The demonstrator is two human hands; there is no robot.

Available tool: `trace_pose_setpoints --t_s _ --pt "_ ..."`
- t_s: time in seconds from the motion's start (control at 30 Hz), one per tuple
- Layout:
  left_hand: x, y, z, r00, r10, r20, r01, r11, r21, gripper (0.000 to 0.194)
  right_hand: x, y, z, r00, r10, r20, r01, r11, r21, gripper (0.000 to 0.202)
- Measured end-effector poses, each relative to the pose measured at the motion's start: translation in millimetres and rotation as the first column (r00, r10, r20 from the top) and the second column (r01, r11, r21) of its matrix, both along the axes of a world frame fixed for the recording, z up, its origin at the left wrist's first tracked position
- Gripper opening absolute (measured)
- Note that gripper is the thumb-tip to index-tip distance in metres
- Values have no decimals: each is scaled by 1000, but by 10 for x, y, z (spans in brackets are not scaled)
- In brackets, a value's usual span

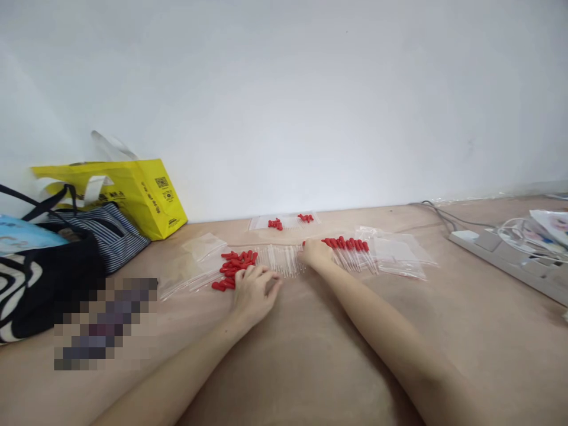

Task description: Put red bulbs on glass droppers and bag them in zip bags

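Clear bags point(402, 254) flank red pieces point(231, 269); the left hand point(255, 296) has fingers apart, the right hand's point(318, 255) I cannot tell.

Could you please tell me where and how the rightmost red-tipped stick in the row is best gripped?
Probably by its red tip, from above and slightly right: that end looks thicker than the slender clear shaft, and neighbouring red tips crowd its left side.

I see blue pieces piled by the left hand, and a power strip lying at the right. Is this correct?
Only the colour is wrong: the head view shows red pieces piled by the left hand. The power strip does lie at the right.
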State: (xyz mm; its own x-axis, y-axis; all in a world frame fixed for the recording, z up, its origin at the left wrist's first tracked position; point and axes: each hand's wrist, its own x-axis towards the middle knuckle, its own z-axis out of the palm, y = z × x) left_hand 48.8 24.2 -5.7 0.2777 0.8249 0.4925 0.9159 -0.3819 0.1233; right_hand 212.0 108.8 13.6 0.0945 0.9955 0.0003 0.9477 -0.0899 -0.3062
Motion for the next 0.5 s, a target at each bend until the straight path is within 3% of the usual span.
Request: trace_pose_setpoints --t_s 0.13,0.23,0.33,0.5 --pt "-260 192 155 967 253 -9 -253 967 -5 17 -24 42 5 1000 5 -25 -7 999 -54 27" --pt "-428 295 229 925 377 -36 -379 923 -70 20 -7 56 1 999 7 -43 -11 997 -74 29" --pt "-504 332 241 911 409 -55 -412 905 -105 23 2 58 -5 998 12 -57 -17 997 -78 29" --pt "-524 357 179 928 369 -46 -372 926 -61 27 20 37 -5 995 59 -80 -62 998 -31 27"
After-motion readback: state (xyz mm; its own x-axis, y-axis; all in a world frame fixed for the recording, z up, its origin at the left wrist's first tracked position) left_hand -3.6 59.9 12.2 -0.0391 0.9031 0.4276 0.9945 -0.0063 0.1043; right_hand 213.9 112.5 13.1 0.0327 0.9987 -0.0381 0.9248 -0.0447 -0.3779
